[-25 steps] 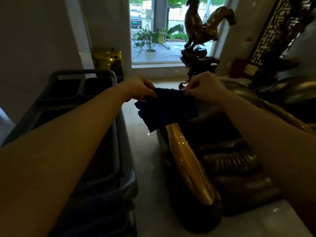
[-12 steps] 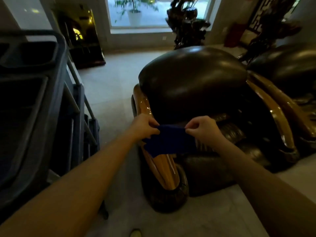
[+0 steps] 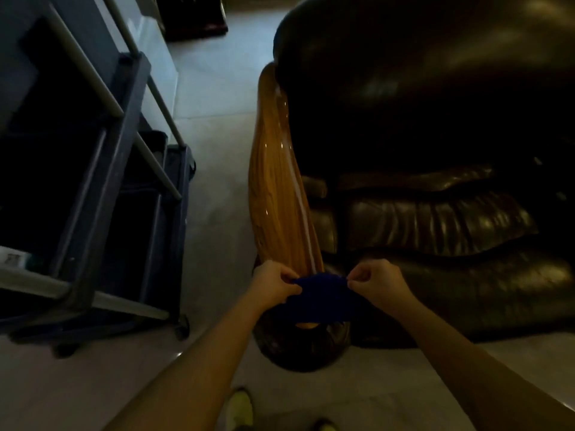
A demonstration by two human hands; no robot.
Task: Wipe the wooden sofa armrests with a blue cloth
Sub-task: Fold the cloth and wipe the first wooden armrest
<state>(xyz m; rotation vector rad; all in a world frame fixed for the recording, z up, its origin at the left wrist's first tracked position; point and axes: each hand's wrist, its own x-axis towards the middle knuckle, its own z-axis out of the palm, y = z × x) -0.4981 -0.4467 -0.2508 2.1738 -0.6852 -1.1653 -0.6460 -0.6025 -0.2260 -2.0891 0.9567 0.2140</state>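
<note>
1. Blue cloth [image 3: 320, 301] is stretched between both hands in the lower middle of the view, draped over the near end of the wooden armrest [image 3: 278, 194]. Whether it presses on the wood or only hangs just above it, cannot tell.
2. Far left: dark blue service cart [image 3: 93, 169] with grey rails and several shelves stands on the pale tiled floor [image 3: 214, 98]. One small black wheel shows at its near corner. A white label or packet sits on a low shelf at the left edge; too blurred to read.
3. Bare strip of floor separates the cart from the sofa; the two are apart.
4. Left hand [image 3: 273, 286] is clenched on the cloth's left edge, thumb and fingers pinching the fabric, bare forearm running down toward the bottom edge.
5. Armrest is glossy, orange-brown with visible grain, long and curved, running away from the hands toward the top of the view. Its rounded dark front end sits on the floor below the cloth.
6. Right hand [image 3: 375, 283] is closed on the cloth's right edge in the same pinch, level with the left.
7. Right of the armrest: dark brown leather sofa [image 3: 435, 219], shiny, with creased seat cushion and bulging backrest.
8. Bottom edge: two shoe tips [image 3: 239, 409], yellowish, on the floor.
</note>
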